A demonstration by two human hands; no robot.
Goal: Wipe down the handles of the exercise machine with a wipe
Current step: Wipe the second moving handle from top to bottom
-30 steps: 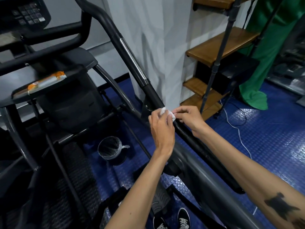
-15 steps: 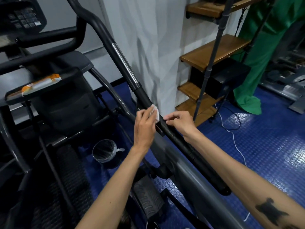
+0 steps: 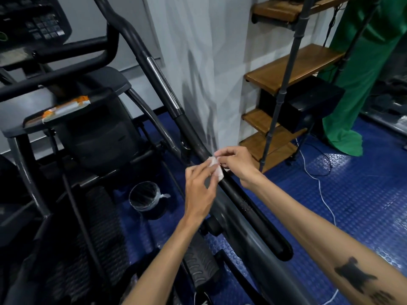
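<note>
A wipe (image 3: pixel 215 167) is pinched against the handle (image 3: pixel 237 194) by both hands (image 3: pixel 199 190) (image 3: pixel 236 160); a plastic-lined bin (image 3: pixel 144 198) stands below.

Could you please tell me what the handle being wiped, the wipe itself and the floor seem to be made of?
The handle looks like black foam or rubber grip: matte, with damp specks. Above it sits a shiny chromed strip, likely metal. The wipe, held by both the left hand and right hand, looks like thin white nonwoven cloth. The floor appears to be blue studded rubber.
</note>
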